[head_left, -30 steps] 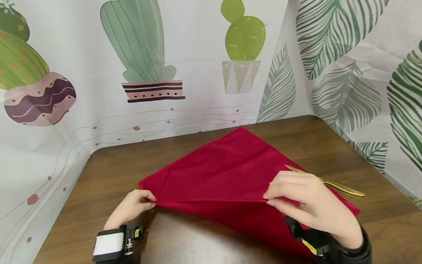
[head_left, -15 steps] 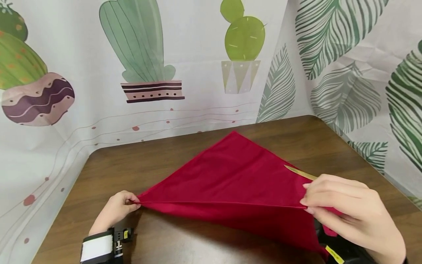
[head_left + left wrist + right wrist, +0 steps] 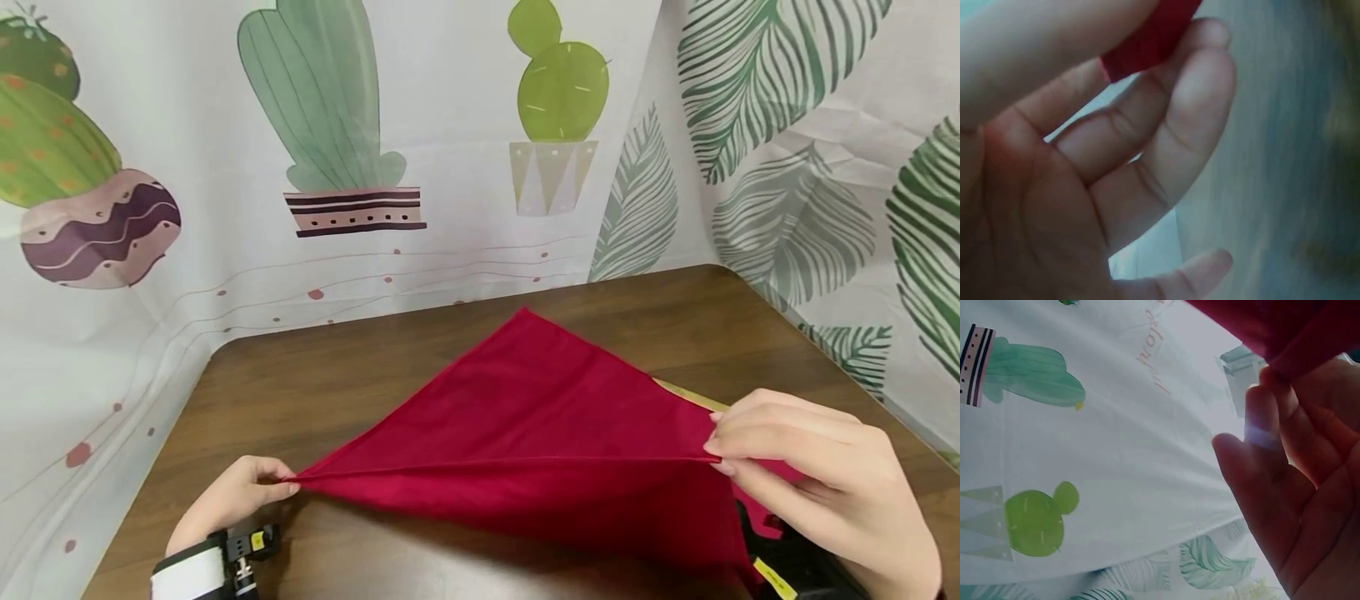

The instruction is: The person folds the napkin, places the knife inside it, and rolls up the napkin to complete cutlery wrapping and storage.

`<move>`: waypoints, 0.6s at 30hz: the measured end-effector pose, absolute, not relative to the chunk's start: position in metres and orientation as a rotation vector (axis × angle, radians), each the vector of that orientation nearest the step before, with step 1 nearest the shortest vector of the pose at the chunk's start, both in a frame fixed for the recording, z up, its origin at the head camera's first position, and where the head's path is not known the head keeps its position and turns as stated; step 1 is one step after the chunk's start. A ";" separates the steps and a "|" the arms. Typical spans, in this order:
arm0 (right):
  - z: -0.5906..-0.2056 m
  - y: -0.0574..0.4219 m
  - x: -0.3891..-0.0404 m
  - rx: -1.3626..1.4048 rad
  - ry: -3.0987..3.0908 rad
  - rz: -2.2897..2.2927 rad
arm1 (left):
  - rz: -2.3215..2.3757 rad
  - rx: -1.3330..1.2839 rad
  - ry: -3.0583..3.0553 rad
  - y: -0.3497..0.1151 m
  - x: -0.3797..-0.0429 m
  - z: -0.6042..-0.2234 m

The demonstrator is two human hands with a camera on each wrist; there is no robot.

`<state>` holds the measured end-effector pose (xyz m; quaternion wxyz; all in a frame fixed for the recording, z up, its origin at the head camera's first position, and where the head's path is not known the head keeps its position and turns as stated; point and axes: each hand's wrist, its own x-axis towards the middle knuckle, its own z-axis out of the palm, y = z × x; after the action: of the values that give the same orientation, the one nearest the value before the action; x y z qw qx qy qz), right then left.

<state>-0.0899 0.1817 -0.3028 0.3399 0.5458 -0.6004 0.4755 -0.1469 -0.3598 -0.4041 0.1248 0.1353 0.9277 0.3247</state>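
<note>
A red cloth napkin (image 3: 510, 417) stretches between both hands above the brown table, its near edge raised and pulled fairly straight. My left hand (image 3: 234, 492) pinches the napkin's left corner between thumb and fingers; in the left wrist view a bit of red cloth (image 3: 1144, 53) shows between them. At the right, my right hand (image 3: 817, 475) pinches the edge of the napkin, and in the right wrist view the fingertips meet the red fabric (image 3: 1297, 337). A gold knife (image 3: 690, 395) lies at the napkin's far right edge, its handle hidden behind the right hand.
The wooden table (image 3: 322, 367) has rounded far corners. Behind it hangs a white backdrop (image 3: 450, 108) printed with cacti and leaves, close along the far and right table edges.
The hands have moved farther apart, left hand left and nearer, right hand right, drawing the napkin's near edge out longer. The napkin's far corner has slid nearer and slightly left.
</note>
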 end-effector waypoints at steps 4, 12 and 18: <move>-0.300 0.173 -0.090 1.336 -1.685 1.201 | 0.988 0.387 2.674 -0.370 -0.144 -0.409; -0.278 0.148 -0.116 1.114 -1.935 0.929 | 1.001 0.330 2.635 -0.380 -0.139 -0.410; -0.270 0.135 -0.163 1.153 -2.088 0.804 | 0.976 0.306 2.685 -0.388 -0.135 -0.408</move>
<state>-0.1631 0.1348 -0.2698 0.3071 0.4361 -0.7894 0.3040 -0.1350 -0.3883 -0.4079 0.1338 0.1055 0.9261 0.3366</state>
